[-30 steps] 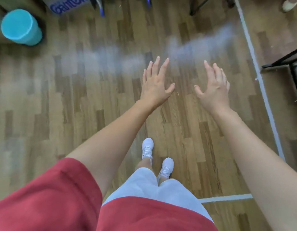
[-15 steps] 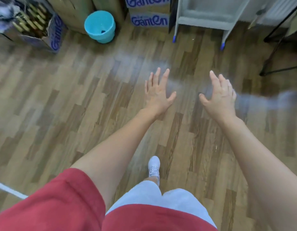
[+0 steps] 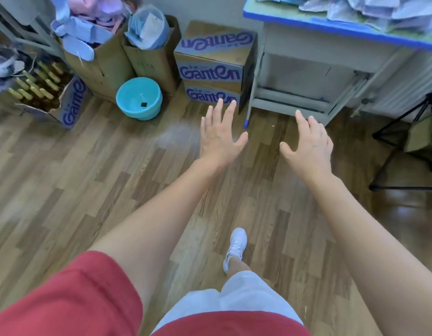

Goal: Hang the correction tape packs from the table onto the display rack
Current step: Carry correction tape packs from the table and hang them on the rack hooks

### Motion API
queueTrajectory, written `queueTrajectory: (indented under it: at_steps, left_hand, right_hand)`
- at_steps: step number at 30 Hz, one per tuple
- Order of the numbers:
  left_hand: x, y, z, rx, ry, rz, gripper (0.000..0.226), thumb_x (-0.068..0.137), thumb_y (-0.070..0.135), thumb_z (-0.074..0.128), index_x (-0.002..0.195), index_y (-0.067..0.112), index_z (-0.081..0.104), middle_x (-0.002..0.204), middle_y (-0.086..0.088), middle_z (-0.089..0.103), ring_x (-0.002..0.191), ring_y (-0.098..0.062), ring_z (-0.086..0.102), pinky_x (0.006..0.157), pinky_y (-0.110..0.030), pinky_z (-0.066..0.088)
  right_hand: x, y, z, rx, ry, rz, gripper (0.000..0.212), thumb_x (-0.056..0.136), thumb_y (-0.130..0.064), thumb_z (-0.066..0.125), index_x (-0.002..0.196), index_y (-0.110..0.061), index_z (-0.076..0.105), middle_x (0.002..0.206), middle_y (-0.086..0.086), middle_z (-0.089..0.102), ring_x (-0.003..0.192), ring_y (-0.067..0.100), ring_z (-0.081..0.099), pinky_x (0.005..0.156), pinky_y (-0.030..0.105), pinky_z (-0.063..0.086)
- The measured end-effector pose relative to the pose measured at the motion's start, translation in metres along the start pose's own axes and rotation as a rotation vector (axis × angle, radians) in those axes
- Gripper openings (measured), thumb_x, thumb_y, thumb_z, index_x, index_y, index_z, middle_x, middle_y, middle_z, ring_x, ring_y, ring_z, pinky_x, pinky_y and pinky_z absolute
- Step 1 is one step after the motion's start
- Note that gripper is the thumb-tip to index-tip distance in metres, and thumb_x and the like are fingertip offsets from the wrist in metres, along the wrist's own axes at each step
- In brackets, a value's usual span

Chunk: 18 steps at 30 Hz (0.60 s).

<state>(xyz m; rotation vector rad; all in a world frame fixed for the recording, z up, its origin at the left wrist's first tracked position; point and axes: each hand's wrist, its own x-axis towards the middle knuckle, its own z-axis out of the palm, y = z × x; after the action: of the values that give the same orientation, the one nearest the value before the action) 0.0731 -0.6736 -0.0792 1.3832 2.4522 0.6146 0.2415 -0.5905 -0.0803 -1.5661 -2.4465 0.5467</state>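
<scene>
At the far left an open carton [image 3: 74, 103] holds rows of brownish bottles [image 3: 38, 86]. Next to it, 2 tall cardboard boxes stand side by side. The first tall box [image 3: 101, 66] is overfilled with pale blue and pink packaging [image 3: 88, 25], and the second tall box [image 3: 156, 64] holds a clear bag [image 3: 148, 30] of bluish items. On the floor in front of them a teal basin [image 3: 142, 113] holds only 1 small dark square [image 3: 143, 104]. To its right are 2 closed cartons [image 3: 212, 71], stacked.

The left hand [image 3: 221, 141] is stretched forward over the floor, palm down and fingers spread, gripping nothing. The right hand [image 3: 309, 154] is out beside it, fingers loosely spread and just as empty.

The correction tape packs [image 3: 384, 8] lie in a loose heap on the blue-edged table [image 3: 331, 25]. They are ahead of, above and to the right of both hands. The right hand is the nearer one, so the first reach likely falls to it, going up over the table's front edge. The heap is blurred, so I cannot tell which way any single pack's long axis points.

A black stand [image 3: 404, 141] occupies the floor at the far right. The display rack is not in view.
</scene>
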Motion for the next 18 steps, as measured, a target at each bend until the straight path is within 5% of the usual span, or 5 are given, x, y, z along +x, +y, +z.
queueTrajectory:
  at_steps: [18]
  left_hand:
    - [0.418,0.138,0.039,-0.016,0.029,0.111,0.073,0.094,0.043,0.05,0.153,0.023,0.011,0.161,-0.006,0.004,0.147,-0.026,0.001,0.118,-0.039,0.002]
  right_hand:
    - [0.418,0.074,-0.092,-0.033,0.112,0.026,0.071,0.091,-0.032,0.056,0.151,-0.022,0.018,0.154,0.015,0.022,0.143,0.031,0.017,0.114,0.048,0.015]
